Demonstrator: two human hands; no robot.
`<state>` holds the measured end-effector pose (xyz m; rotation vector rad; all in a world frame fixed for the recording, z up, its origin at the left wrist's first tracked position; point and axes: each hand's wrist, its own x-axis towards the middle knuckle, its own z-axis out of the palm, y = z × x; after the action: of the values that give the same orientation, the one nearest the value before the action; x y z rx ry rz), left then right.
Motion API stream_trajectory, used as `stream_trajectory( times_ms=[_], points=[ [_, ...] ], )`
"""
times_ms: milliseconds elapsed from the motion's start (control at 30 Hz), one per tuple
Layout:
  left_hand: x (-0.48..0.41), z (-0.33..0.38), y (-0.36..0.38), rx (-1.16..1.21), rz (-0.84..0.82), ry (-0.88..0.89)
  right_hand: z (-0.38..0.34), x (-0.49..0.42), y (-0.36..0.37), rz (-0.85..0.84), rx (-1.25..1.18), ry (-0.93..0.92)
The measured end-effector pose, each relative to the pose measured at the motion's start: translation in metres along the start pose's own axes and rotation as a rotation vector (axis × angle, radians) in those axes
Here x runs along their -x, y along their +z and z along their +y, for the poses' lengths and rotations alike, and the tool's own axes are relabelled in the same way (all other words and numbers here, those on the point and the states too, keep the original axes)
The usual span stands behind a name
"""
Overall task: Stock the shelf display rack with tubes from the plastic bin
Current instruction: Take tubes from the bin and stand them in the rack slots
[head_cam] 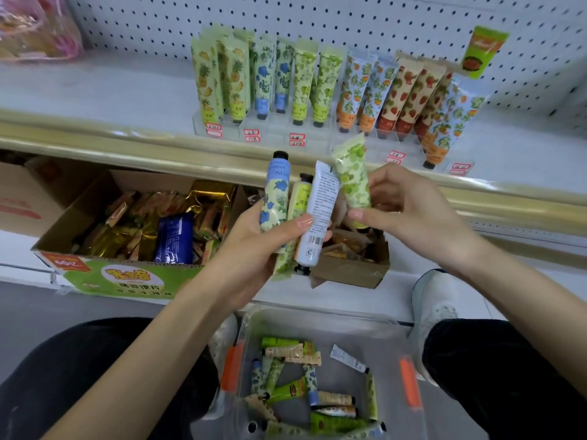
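The right hand pinches a green tube beside three tubes gripped by the left hand. This looks like sorting. Next, it likely goes cap-down among the rack's matching greens. The bin below holds more.

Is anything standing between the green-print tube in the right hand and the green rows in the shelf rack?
Nothing visible does. The right hand pinches the green-print tube in open air before the shelf edge, with the green rows in the display rack above. The left hand holds other tubes beside it, not across the path.
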<state>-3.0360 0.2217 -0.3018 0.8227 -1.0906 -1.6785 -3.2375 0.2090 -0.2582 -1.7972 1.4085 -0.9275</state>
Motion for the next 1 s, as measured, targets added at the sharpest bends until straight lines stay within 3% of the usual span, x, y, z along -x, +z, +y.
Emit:
stream_trajectory(
  times_ms=[300,500,667,1000],
  points=[
    [-0.037,0.061,-0.026,-0.081,0.133,0.207,-0.033,-0.038,-0.013,0.147,-0.083,0.054],
    [-0.058,0.060,-0.042,-0.088,0.181,0.257,-0.055,-0.087,-0.024,0.231,-0.155,0.104],
    [-0.065,0.045,-0.052,0.006,0.134,0.236,-0.058,-0.129,-0.023,0.315,0.114,0.038],
    [-0.078,0.044,-0.058,-0.010,0.070,0.225,-0.047,-0.165,-0.008,0.392,0.306,0.018]
  ],
)
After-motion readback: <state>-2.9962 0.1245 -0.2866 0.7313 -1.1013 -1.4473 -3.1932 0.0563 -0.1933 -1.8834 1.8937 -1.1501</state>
